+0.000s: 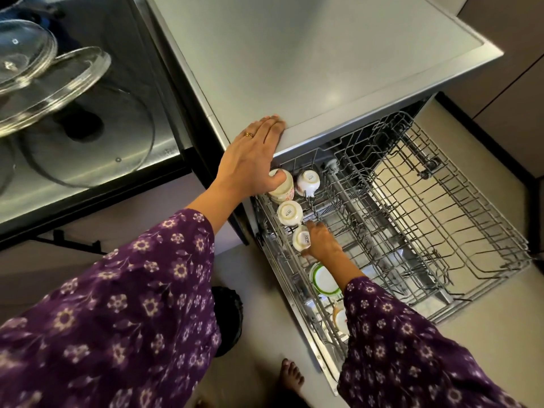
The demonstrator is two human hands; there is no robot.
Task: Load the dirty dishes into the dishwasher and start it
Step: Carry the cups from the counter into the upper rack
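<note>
- Dishwasher is open, with its upper rack pulled well out over the floor.
- Left hand: released, fingers straight and flat on the front edge of the dishwasher top. A ring is on one finger. The thumb drops over the front edge beside a patterned cup; cannot tell whether it touches.
- Right hand: reaching into the near left side of the upper rack, grasping a white cup between forefinger above and thumb below. The cup is base-up, with a printed mark showing.
- Two more white cups sit base-up in the same left strip: a middle cup just beyond the grasped one, and a far cup beside the patterned cup.
- The rest of the upper rack is bare wire.
- Beneath the right forearm, lower in the machine: a green-rimmed plate on edge and an orange-rimmed dish, partly hidden.
- Left of the dishwasher: a steel sink holding overlapping glass lids.
- Both sleeves are purple with a floral print. A bare foot is on the floor.
</note>
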